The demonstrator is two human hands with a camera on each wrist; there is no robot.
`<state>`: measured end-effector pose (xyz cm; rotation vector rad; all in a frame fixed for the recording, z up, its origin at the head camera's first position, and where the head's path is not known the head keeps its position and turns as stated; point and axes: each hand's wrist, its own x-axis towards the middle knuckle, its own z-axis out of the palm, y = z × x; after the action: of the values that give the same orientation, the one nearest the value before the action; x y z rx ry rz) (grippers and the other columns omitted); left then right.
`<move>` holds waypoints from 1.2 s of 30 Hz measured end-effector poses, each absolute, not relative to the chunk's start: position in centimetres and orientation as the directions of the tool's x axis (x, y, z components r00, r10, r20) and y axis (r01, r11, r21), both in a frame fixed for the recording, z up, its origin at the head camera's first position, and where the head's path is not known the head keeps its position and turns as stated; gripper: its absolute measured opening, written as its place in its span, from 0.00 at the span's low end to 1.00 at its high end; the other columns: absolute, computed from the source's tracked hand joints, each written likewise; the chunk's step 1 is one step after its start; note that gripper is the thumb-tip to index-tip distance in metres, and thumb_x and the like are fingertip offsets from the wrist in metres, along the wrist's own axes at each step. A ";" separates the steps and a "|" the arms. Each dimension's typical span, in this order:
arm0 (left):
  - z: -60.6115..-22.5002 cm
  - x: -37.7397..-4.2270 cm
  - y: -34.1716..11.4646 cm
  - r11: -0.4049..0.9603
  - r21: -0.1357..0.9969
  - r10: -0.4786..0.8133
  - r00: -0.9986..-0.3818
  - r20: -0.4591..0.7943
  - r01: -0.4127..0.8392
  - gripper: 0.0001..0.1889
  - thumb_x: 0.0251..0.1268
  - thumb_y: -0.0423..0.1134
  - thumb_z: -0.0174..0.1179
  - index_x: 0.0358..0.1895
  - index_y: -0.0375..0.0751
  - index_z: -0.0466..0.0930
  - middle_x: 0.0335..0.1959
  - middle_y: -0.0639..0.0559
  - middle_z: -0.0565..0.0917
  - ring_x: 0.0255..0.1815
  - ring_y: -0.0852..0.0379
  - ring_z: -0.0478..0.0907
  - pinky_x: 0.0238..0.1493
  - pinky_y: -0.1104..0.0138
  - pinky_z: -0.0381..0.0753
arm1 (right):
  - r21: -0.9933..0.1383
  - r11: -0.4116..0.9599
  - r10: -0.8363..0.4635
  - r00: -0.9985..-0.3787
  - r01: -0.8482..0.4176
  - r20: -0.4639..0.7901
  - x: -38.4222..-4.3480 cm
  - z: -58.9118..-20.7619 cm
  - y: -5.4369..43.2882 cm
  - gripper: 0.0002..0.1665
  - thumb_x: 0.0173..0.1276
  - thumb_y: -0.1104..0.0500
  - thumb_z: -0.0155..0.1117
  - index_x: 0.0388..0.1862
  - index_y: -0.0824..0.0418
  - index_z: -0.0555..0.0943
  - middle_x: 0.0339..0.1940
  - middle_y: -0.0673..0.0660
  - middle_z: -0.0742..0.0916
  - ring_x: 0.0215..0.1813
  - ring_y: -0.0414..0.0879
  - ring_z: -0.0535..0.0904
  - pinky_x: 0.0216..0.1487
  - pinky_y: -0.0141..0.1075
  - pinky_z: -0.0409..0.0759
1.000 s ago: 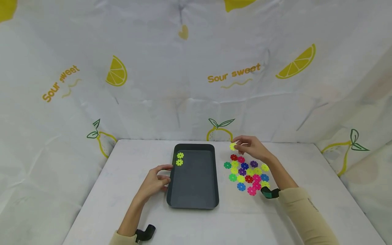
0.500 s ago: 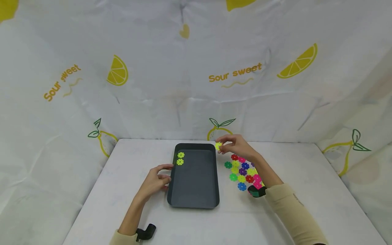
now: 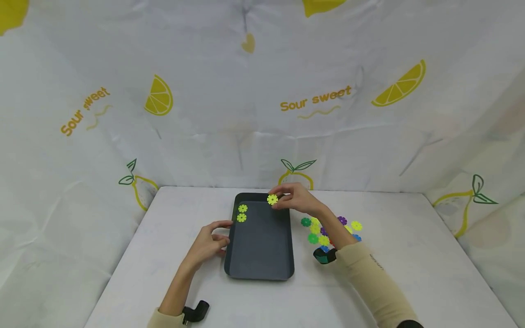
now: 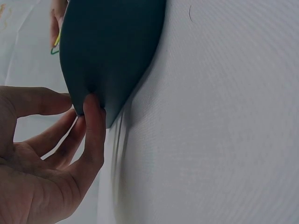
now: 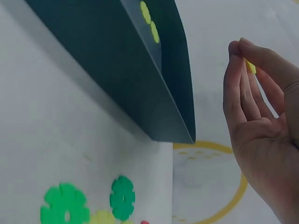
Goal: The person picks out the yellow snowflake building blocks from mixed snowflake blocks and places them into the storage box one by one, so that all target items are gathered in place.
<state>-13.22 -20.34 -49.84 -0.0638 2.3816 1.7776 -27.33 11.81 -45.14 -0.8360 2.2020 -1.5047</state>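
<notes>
When seen from the head, a small yellow disc, pinched in the right hand between thumb and fingers, up over the far right corner of a dark tray. On the tray's left side, the left hand, with bent fingers gripping the edge. In the tray, near the far left corner, two more yellow discs, one right below the other. Down on the white tabletop, right of the tray, a bunch of discs: green, yellow, purple, blue, a bit of red, partly hidden by the right arm. Behind, a white cloth with lemons.

From the left wrist, the left hand up close, one fingertip against the outside of the tray, another at the rim. Top left, part of the right hand.

From the right wrist, the right hand apart from the tray, the yellow disc mostly hidden behind its fingers. Inside the tray, the two yellow discs, seen from the side, close together. Down low, two green discs.
</notes>
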 end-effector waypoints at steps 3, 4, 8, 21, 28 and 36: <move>-49.8 -13.2 -20.3 0.292 0.947 0.066 -0.985 -0.159 -0.134 0.29 0.68 0.24 0.61 0.73 0.39 0.79 0.72 0.37 0.81 0.43 0.52 0.90 0.37 0.61 0.92 | -0.921 0.267 -0.653 -0.756 -0.282 0.042 -27.4 -45.2 10.7 0.28 0.70 0.66 0.76 0.67 0.68 0.83 0.61 0.67 0.86 0.49 0.45 0.91 0.53 0.30 0.86; -49.8 -13.2 -20.3 0.293 0.947 0.065 -0.985 -0.159 -0.133 0.29 0.68 0.24 0.61 0.73 0.39 0.79 0.72 0.37 0.81 0.43 0.52 0.90 0.37 0.61 0.92 | -0.922 0.266 -0.658 -0.752 -0.280 0.039 -27.5 -45.2 10.3 0.28 0.69 0.66 0.77 0.67 0.68 0.83 0.59 0.67 0.87 0.48 0.45 0.91 0.53 0.30 0.86; -49.8 -13.2 -20.3 0.298 0.945 0.059 -0.985 -0.160 -0.135 0.29 0.68 0.24 0.61 0.73 0.39 0.79 0.72 0.37 0.81 0.44 0.52 0.90 0.37 0.60 0.93 | -0.928 0.251 -0.686 -0.727 -0.276 0.031 -27.6 -45.2 8.8 0.28 0.67 0.66 0.78 0.66 0.68 0.84 0.56 0.66 0.89 0.49 0.43 0.93 0.53 0.31 0.88; -49.8 -13.2 -20.3 0.299 0.944 0.062 -0.984 -0.165 -0.140 0.29 0.68 0.25 0.61 0.73 0.41 0.80 0.71 0.38 0.82 0.45 0.51 0.90 0.39 0.59 0.93 | -0.905 0.272 -0.762 -0.647 -0.327 0.005 -28.0 -45.9 4.6 0.25 0.65 0.66 0.80 0.62 0.69 0.87 0.58 0.68 0.91 0.50 0.44 0.91 0.52 0.32 0.90; -49.7 -13.2 -20.4 0.286 0.948 0.074 -0.983 -0.166 -0.139 0.29 0.69 0.25 0.61 0.73 0.40 0.79 0.71 0.37 0.82 0.46 0.50 0.91 0.38 0.60 0.93 | -0.906 0.269 -0.790 -0.612 -0.327 -0.014 -28.0 -47.0 3.3 0.23 0.66 0.67 0.79 0.59 0.70 0.87 0.55 0.68 0.92 0.50 0.44 0.91 0.53 0.33 0.90; -49.6 -13.2 -20.5 0.281 0.950 0.080 -0.983 -0.164 -0.135 0.28 0.69 0.25 0.61 0.73 0.39 0.79 0.71 0.37 0.81 0.47 0.50 0.91 0.38 0.60 0.93 | -0.874 0.322 -0.814 -0.578 -0.363 -0.059 -28.1 -48.1 2.4 0.22 0.65 0.64 0.80 0.57 0.69 0.87 0.48 0.63 0.92 0.44 0.35 0.87 0.51 0.29 0.88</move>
<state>-13.18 -20.47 -49.61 -0.0514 2.3643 1.7822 -28.13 2.38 -48.15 -1.0355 2.0939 -1.1942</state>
